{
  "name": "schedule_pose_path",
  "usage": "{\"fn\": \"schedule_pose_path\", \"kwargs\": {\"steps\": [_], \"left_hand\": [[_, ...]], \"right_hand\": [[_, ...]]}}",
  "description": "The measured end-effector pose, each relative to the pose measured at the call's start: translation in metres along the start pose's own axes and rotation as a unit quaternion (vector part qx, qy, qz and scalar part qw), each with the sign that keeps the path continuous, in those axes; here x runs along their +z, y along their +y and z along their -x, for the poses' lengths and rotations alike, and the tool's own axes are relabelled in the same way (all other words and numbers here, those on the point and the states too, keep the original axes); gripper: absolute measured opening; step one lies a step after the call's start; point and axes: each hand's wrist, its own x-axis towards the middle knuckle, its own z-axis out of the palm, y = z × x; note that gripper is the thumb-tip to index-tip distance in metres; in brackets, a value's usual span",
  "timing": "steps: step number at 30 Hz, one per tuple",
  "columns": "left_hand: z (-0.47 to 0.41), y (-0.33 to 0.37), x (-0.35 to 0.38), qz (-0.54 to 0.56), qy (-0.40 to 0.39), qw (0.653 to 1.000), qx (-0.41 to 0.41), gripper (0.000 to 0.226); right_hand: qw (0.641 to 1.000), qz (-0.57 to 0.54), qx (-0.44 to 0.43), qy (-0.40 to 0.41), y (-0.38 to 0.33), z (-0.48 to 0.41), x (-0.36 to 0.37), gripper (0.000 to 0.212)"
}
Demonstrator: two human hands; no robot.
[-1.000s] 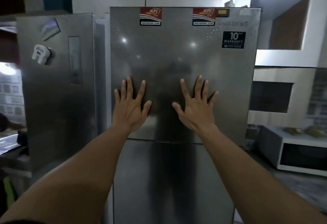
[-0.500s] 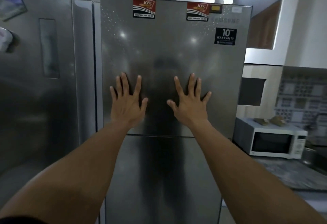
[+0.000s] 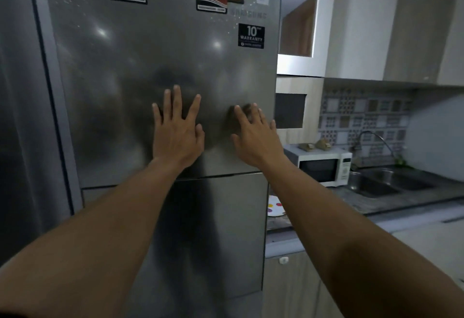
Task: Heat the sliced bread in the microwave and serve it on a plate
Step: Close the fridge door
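Observation:
A steel fridge point(image 3: 125, 79) with a closed upper door fills the middle of the view. My left hand point(image 3: 177, 137) lies flat on that door with fingers spread. My right hand point(image 3: 256, 137) has straight fingers at the door's right side, near its edge. A white microwave point(image 3: 324, 166) with a dark closed door stands on the counter to the right of the fridge. Part of a white plate with coloured dots point(image 3: 275, 208) shows on the counter behind my right forearm. No bread is in view.
A second steel fridge point(image 3: 22, 117) stands at the left. Small items sit on top of the microwave. A steel sink point(image 3: 391, 184) with a tap lies right of it on the dark counter point(image 3: 376, 202). Cabinets hang above and stand below.
The view has swung to the right, bringing the microwave, sink and plate into sight. My right hand has shifted toward the fridge door's right edge. My left hand stays flat on the door.

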Motion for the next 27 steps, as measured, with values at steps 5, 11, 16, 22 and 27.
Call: {"fn": "schedule_pose_path", "kwargs": {"steps": [5, 11, 16, 22, 27], "left_hand": [[-0.01, 0.063, 0.01, 0.101, -0.016, 0.993, 0.056, 0.067], [-0.019, 0.145, 0.033, 0.212, -0.071, 0.964, 0.141, 0.063], [-0.023, 0.223, 0.062, 0.226, -0.087, 0.955, 0.173, 0.061], [-0.039, 0.316, 0.104, 0.231, -0.148, 0.947, 0.166, 0.062], [-0.059, 0.399, 0.146, 0.239, -0.173, 0.941, 0.169, 0.062]], "right_hand": [[0.998, 0.037, 0.06, 0.006, 0.054, 0.024, -0.024, 0.068], [0.986, 0.075, 0.149, -0.014, 0.131, 0.056, -0.055, 0.071], [0.97, 0.104, 0.218, -0.035, 0.206, 0.078, -0.072, 0.071], [0.96, 0.122, 0.247, -0.048, 0.301, 0.091, -0.079, 0.071], [0.959, 0.12, 0.251, -0.058, 0.392, 0.087, -0.085, 0.071]]}}
